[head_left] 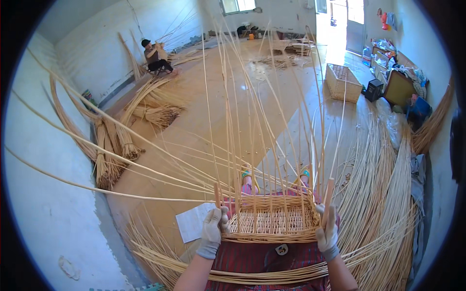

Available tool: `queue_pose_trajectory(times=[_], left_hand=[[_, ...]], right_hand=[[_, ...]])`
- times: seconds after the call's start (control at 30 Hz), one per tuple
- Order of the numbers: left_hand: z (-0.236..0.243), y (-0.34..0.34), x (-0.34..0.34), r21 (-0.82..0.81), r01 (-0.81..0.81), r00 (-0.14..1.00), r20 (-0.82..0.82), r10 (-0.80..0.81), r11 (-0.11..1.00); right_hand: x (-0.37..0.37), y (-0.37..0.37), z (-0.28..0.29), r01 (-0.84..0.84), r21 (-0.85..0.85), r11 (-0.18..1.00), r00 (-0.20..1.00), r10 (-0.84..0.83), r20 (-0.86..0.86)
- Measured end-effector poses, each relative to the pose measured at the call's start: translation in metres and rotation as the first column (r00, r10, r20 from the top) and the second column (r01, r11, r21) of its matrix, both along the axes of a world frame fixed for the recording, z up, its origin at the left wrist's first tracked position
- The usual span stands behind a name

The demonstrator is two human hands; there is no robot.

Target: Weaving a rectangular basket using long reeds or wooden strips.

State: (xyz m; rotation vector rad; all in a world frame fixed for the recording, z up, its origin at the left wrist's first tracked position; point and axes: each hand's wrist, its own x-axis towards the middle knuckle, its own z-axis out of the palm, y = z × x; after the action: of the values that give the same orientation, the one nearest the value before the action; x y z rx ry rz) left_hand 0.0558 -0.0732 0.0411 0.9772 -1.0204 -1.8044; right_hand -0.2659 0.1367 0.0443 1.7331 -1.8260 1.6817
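A half-woven wicker basket [272, 237] rests on my lap, its low woven sides around a flat base. Long upright willow rods [252, 111] rise from its far and side edges, and several more fan out to the left. My left hand [212, 230], in a white glove, closes round the near left corner, where a short wooden stake [217, 195] stands up. At the near right corner my right hand [327, 232], gloved too, is wrapped round a thicker wooden stake [328, 196] that leans slightly right. Some fingertips are hidden behind the stakes and rim.
Loose rods [374, 208] cover the floor at right; a bundle [272, 277] crosses my lap. Tied bundles [109, 150] line the left wall. A finished-looking basket [342, 83] and black box [373, 90] stand farther right. Another person [158, 57] sits at the far left. White paper [191, 223] lies nearby.
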Motion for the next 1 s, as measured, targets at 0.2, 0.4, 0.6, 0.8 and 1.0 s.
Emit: queue_pose_trajectory(times=[0.2, 0.4, 0.6, 0.8, 1.0], left_hand=[[-0.005, 0.009, -0.002, 0.06, -0.137, 0.989, -0.051, 0.14, 0.989], [-0.018, 0.02, -0.005, 0.048, -0.209, 0.966, -0.148, 0.214, 0.977], [-0.038, 0.025, -0.013, -0.044, -0.156, 0.984, -0.1, 0.151, 0.987], [-0.046, 0.031, -0.012, -0.159, -0.184, 0.981, 0.035, 0.192, 0.97], [-0.05, 0.034, -0.023, 0.007, -0.278, 0.903, -0.339, 0.264, 0.96]], right_hand=[[0.004, 0.0, -0.053, 0.007, 0.013, 1.0, 0.952, -0.011, 0.306], [0.001, -0.003, -0.064, 0.069, -0.04, 0.997, 0.947, -0.052, 0.318], [0.013, 0.001, -0.019, 0.532, 0.125, 0.838, 0.799, -0.446, -0.404], [0.047, 0.003, 0.011, 0.332, 0.534, 0.778, 0.917, -0.399, 0.011], [0.034, -0.005, 0.024, -0.297, 0.75, 0.59, 0.779, -0.304, 0.548]])
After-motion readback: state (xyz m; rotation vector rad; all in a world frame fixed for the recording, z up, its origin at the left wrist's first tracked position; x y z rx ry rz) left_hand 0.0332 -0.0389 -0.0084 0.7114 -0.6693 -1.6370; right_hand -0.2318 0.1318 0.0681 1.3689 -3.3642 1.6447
